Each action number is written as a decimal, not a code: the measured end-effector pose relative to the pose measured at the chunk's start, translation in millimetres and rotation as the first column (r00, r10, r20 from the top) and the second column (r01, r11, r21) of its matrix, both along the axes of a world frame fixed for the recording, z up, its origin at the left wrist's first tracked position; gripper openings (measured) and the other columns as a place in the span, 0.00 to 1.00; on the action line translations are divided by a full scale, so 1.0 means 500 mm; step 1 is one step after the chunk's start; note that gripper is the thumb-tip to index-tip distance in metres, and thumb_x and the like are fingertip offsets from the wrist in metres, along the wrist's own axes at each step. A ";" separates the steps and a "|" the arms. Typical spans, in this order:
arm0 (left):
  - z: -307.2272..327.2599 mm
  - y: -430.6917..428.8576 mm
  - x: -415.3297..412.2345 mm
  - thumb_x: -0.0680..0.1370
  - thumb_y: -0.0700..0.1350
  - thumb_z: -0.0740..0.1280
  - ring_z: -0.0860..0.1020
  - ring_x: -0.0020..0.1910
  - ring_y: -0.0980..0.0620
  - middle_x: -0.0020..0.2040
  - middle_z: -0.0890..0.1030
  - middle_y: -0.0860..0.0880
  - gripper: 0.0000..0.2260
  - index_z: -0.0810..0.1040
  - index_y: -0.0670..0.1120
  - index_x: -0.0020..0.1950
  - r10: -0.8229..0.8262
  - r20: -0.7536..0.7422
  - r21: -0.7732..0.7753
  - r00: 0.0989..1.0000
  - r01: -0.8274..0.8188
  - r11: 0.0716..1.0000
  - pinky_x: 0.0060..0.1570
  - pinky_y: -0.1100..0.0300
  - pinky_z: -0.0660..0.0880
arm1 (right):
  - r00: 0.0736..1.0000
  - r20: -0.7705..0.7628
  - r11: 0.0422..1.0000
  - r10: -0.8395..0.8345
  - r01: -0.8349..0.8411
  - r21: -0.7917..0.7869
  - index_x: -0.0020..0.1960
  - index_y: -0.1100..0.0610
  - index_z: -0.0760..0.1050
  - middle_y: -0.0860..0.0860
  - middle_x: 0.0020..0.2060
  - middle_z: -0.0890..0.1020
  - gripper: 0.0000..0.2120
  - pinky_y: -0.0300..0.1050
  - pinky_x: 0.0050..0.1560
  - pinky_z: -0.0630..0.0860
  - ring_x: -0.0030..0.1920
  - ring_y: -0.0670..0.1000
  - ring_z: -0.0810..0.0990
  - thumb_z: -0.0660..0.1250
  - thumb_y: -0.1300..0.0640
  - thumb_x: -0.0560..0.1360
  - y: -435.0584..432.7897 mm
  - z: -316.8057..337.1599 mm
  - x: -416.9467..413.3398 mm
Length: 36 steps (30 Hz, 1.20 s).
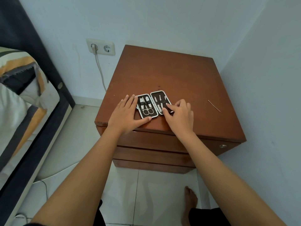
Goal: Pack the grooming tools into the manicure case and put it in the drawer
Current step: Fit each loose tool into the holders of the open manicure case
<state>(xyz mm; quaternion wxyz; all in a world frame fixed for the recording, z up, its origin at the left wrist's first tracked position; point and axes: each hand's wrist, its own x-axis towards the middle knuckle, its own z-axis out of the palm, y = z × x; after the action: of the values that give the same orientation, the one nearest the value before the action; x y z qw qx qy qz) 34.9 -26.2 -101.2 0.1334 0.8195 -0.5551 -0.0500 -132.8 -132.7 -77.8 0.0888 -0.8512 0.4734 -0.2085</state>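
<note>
The manicure case (154, 97) lies open and flat near the front of the brown nightstand top (171, 74). Its left half holds clippers and small scissors (147, 110) under straps; its right half holds thin metal tools (160, 101). My left hand (127, 115) rests flat against the case's left edge, fingers spread, thumb along its front. My right hand (180, 113) sits over the right half, fingertips pressing on a tool there. A thin metal pick (214, 105) lies loose on the top, to the right of the case.
Closed drawers (151, 142) form the nightstand's front, with a round lock (222, 146) at the right. Walls stand close behind and to the right. A bed (24, 103) is at the left, a wall socket with a plugged cable (101, 47) behind. My bare foot (190, 198) is on the tiled floor.
</note>
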 end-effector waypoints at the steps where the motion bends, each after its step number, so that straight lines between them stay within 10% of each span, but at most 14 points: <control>1: 0.000 0.000 -0.001 0.69 0.74 0.49 0.45 0.77 0.51 0.78 0.50 0.49 0.46 0.47 0.46 0.77 -0.001 0.000 0.001 1.000 0.001 1.000 0.74 0.54 0.43 | 1.000 -0.005 1.000 -0.005 0.005 -0.003 0.59 0.51 0.78 0.49 0.48 0.73 0.18 0.47 0.48 0.67 0.50 0.52 0.70 0.61 0.44 0.75 -0.002 0.000 0.000; 27: 0.000 0.000 0.000 0.68 0.74 0.48 0.45 0.77 0.51 0.78 0.50 0.49 0.46 0.47 0.46 0.77 -0.003 0.004 0.012 1.000 0.003 1.000 0.74 0.54 0.44 | 0.986 0.168 0.995 0.021 -0.037 0.089 0.57 0.53 0.78 0.51 0.48 0.74 0.15 0.46 0.51 0.68 0.52 0.52 0.71 0.65 0.48 0.74 -0.018 0.008 -0.025; 36: -0.005 -0.003 0.004 0.67 0.76 0.46 0.46 0.77 0.50 0.78 0.50 0.49 0.48 0.46 0.47 0.77 -0.005 0.031 0.027 1.000 0.004 1.000 0.73 0.54 0.43 | 0.915 0.237 0.939 -0.327 0.286 0.191 0.56 0.58 0.77 0.59 0.55 0.74 0.13 0.46 0.58 0.68 0.58 0.57 0.72 0.66 0.53 0.74 -0.159 0.023 -0.224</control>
<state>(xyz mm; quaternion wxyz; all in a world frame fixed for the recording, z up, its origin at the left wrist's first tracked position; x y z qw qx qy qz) 37.0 -27.9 -103.7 0.1137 0.8208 -0.5580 -0.0452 -244.6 -212.2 -66.5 0.1824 -0.7212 0.5996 -0.2951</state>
